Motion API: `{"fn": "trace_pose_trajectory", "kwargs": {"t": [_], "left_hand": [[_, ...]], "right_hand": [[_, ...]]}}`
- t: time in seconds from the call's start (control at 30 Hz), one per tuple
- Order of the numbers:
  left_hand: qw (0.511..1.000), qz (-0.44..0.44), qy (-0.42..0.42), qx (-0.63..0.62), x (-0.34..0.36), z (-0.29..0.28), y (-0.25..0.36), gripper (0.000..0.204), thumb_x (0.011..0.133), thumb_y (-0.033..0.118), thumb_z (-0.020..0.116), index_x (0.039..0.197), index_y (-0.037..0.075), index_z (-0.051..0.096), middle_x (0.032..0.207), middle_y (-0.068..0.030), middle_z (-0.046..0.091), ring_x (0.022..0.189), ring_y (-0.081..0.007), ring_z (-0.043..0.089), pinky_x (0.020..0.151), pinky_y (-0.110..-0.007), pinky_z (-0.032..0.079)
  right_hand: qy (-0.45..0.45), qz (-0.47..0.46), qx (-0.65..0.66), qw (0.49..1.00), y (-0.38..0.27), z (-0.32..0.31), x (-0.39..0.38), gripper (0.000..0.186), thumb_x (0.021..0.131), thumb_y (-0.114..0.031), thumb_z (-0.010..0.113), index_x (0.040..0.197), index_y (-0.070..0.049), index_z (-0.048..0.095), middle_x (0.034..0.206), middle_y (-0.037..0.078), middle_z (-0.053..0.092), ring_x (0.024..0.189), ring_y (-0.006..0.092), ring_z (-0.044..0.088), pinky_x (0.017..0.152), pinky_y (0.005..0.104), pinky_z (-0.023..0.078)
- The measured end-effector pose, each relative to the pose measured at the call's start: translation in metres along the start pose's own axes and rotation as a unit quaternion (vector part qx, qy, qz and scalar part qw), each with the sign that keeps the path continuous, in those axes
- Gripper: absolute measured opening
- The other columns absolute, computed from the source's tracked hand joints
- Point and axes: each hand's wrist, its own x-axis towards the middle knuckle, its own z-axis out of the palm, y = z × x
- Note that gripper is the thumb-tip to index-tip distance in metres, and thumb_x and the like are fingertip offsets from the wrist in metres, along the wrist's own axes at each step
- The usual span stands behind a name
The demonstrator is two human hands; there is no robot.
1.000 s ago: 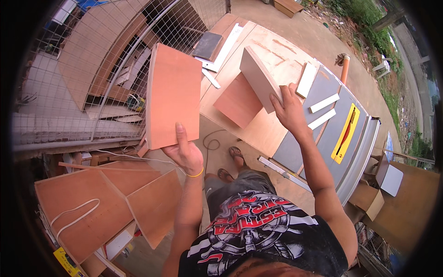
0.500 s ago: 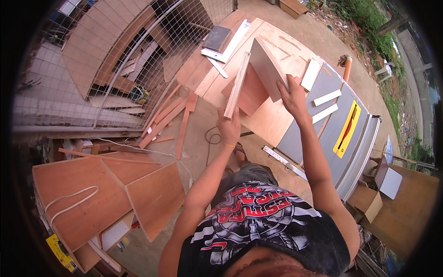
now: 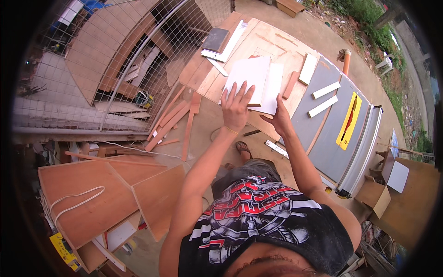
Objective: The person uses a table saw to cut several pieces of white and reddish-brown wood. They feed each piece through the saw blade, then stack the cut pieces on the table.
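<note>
Two white-faced boards lie stacked on the wooden tabletop in front of me. My left hand point(image 3: 236, 107) rests flat on the near end of the upper white board point(image 3: 248, 76), fingers spread. Beneath it, the lower white board point(image 3: 274, 87) sticks out to the right. My right hand point(image 3: 280, 119) is open beside the near right corner of that lower board, thumb and fingers apart. Whether its fingertips touch the edge, I cannot tell. A sliver of brown wood point(image 3: 254, 57) shows behind the boards.
A reddish wood strip point(image 3: 290, 85) and white blocks point(image 3: 308, 69) lie to the right. Farther right is a grey table saw point(image 3: 318, 121) with its blade in a yellow insert point(image 3: 349, 122). A white square point(image 3: 229, 44) and dark block point(image 3: 216, 39) sit far left, near the wire fence point(image 3: 120, 64).
Both boards were held up on edge, one in each hand; now they lie flat with white faces up. My left hand has gone from gripping to lying flat, and my right hand has let go.
</note>
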Motion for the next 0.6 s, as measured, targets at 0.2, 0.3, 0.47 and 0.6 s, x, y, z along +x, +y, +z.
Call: {"fn": "trace_pose_trajectory", "kwargs": {"t": [0.2, 0.3, 0.47, 0.6], "left_hand": [[0.918, -0.266, 0.026, -0.294, 0.026, -0.019, 0.033, 0.051, 0.095, 0.001, 0.066, 0.145, 0.012, 0.060, 0.146, -0.0096, 0.063, 0.134, -0.0318, 0.059, 0.106, -0.042, 0.050], [0.639, -0.350, 0.146, -0.670, 0.038, -0.025, 0.028, 0.046, 0.103, 0.009, 0.065, 0.147, 0.014, 0.053, 0.141, -0.0076, 0.061, 0.128, -0.0254, 0.060, 0.104, -0.042, 0.051], [0.476, -0.508, 0.067, -0.714, -0.004, 0.006, 0.022, 0.049, 0.106, 0.023, 0.065, 0.149, 0.013, 0.045, 0.141, -0.0070, 0.054, 0.130, -0.0253, 0.056, 0.108, -0.049, 0.051], [0.471, -0.504, 0.059, -0.721, -0.017, 0.040, 0.042, 0.049, 0.107, 0.031, 0.065, 0.145, 0.005, 0.048, 0.138, -0.0100, 0.058, 0.123, -0.0264, 0.061, 0.108, -0.045, 0.054]], "right_hand": [[0.009, 0.043, -0.025, 0.999, 0.017, -0.024, 0.018, 0.084, 0.107, -0.070, 0.035, 0.165, -0.009, 0.029, 0.162, 0.016, 0.041, 0.149, 0.0316, 0.041, 0.116, 0.0632, 0.040], [0.014, 0.035, -0.038, 0.999, 0.012, -0.022, 0.013, 0.084, 0.108, -0.070, 0.034, 0.164, -0.007, 0.031, 0.160, 0.017, 0.043, 0.147, 0.0309, 0.043, 0.117, 0.0613, 0.040], [-0.016, 0.024, -0.019, 0.999, 0.028, -0.038, 0.032, 0.091, 0.106, -0.075, 0.031, 0.159, -0.002, 0.039, 0.152, 0.021, 0.050, 0.139, 0.0316, 0.049, 0.115, 0.0594, 0.042], [0.031, 0.008, -0.050, 0.998, 0.015, -0.033, 0.027, 0.095, 0.103, -0.079, 0.030, 0.157, -0.002, 0.043, 0.149, 0.022, 0.052, 0.136, 0.0321, 0.051, 0.114, 0.0576, 0.041]]}}
